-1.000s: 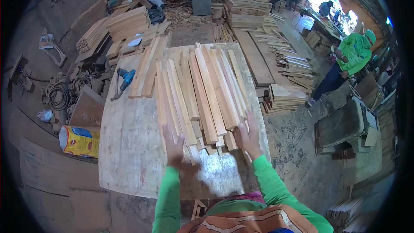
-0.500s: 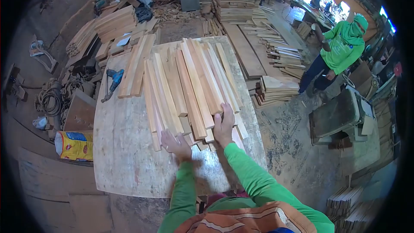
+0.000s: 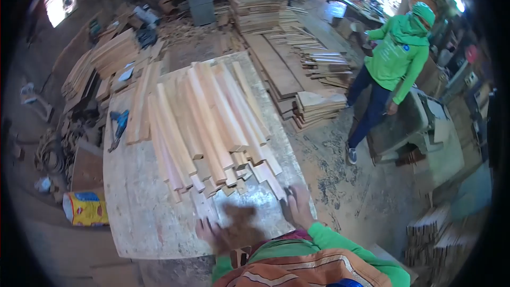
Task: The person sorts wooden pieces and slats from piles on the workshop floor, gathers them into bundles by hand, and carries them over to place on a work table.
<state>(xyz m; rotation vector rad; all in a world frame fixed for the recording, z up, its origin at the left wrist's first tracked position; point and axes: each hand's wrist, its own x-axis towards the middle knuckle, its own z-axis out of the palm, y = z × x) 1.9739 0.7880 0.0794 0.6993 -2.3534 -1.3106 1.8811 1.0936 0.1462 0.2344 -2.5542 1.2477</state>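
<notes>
Many narrow wooden strips (image 3: pixel 204 122) lie side by side in a layered pile on the pale worktable (image 3: pixel 143 223), their near ends uneven. My left hand (image 3: pixel 212 234) is close to the table's front edge, at the near end of a pale strip (image 3: pixel 203 205); its blurred fingers look spread, and contact is unclear. Further right, my right hand (image 3: pixel 300 206) is beside the near end of another strip (image 3: pixel 273 182), fingers apart and slightly bent. Neither hand is wrapped round a strip. A blue power tool (image 3: pixel 120 125) rests at the table's left side.
A person in green (image 3: pixel 396 56) stands beyond the table on the right, near a grey machine (image 3: pixel 401 127). Stacked boards (image 3: pixel 257 0) rise behind the table. Thin boards (image 3: pixel 319 109) lie right of it. A yellow bag (image 3: pixel 87 208) sits at left.
Both hands have moved back from the pile towards me. The view has shifted, and the person in green appears nearer and more fully in view. Near ends of lower strips now stick out further.
</notes>
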